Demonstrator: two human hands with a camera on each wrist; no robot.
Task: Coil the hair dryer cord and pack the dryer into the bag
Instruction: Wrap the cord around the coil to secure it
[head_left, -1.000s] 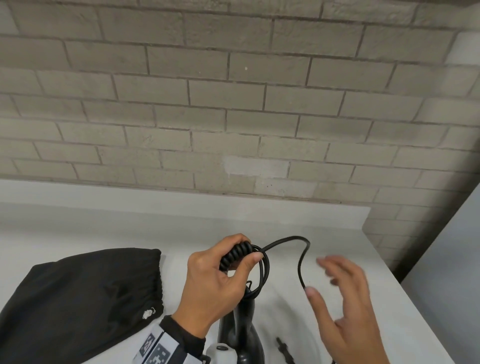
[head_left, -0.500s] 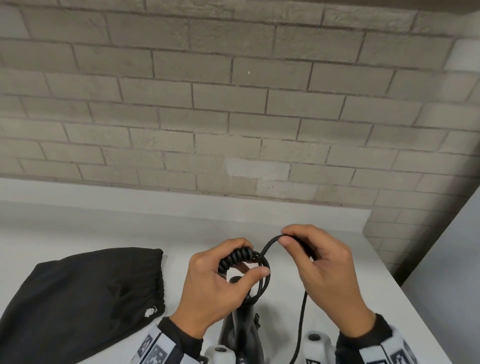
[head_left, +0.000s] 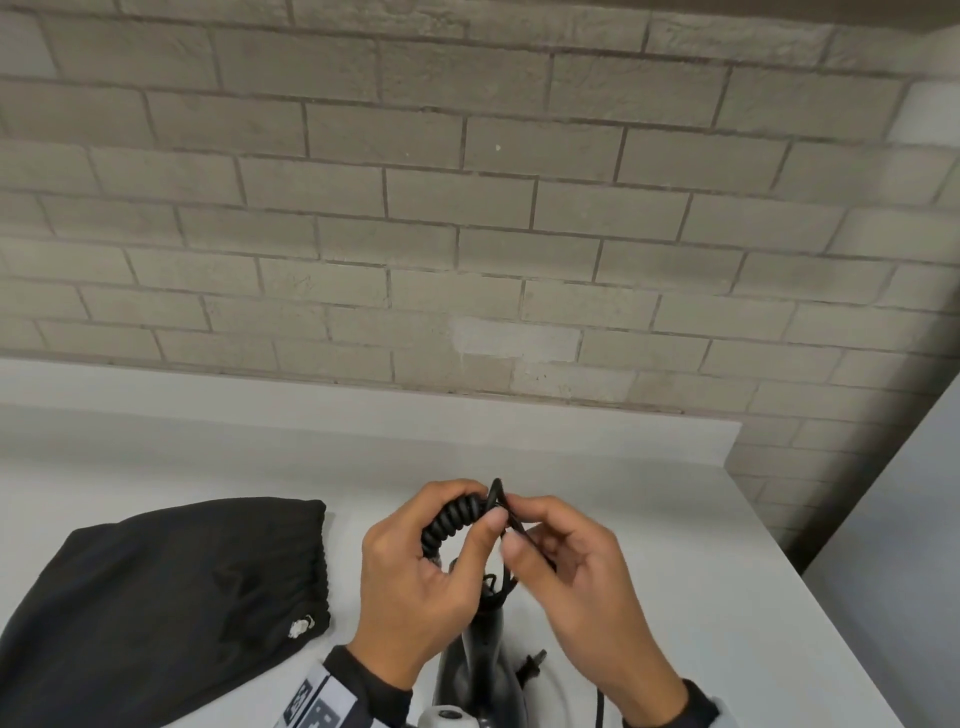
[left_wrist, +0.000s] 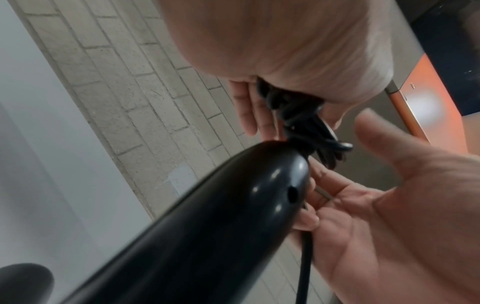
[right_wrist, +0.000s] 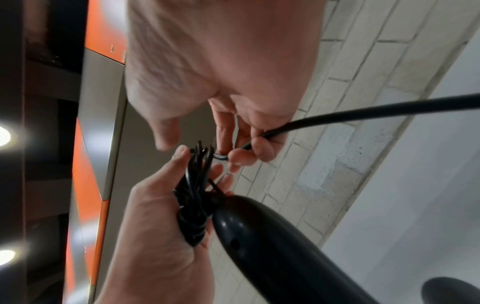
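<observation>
My left hand grips a bundle of black coiled cord above the white counter, and the black hair dryer hangs below it by its handle. The dryer handle fills the left wrist view, with the cord loops at its end. My right hand pinches the loose stretch of cord and holds it against the bundle. The plug lies on the counter by the dryer. A black drawstring bag lies flat at the left.
A white counter runs under a grey brick wall, with a low white backsplash behind. The counter's right edge drops off near a grey panel.
My right hand went from open and apart to pinching the loose cord, then brought it in tight against the bundle in my left hand. The wide loop has closed up.
</observation>
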